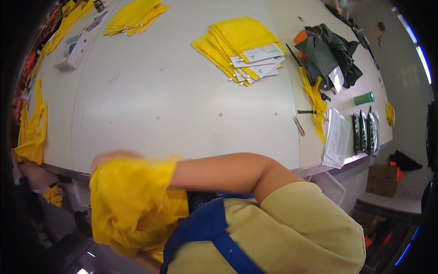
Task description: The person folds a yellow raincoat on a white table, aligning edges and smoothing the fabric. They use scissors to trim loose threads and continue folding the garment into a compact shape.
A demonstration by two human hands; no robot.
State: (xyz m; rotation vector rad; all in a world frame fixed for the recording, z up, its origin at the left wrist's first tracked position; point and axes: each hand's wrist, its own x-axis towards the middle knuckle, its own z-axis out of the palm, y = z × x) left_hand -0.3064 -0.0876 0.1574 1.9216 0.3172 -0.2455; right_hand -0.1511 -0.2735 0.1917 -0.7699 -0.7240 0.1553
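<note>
My right forearm reaches across from the right, low in front of my body, just below the table's near edge. A bunched yellow cloth [132,205] wraps around its wrist and hangs down. My right hand [108,157] is blurred and only its top shows above the cloth, which it seems to grip. My left hand is not visible; the cloth and my torso hide that area. A blue strap crosses my pale yellow shirt.
On the white table [150,105] lie a fanned stack of yellow bags with white cards [237,43], another yellow stack [134,16], a white box [73,50], dark green cloth [328,55], yellow straps [315,100], a green cylinder [364,98], white papers [337,137] and dark packets [365,132]. Yellow cloth [32,130] hangs at the left edge.
</note>
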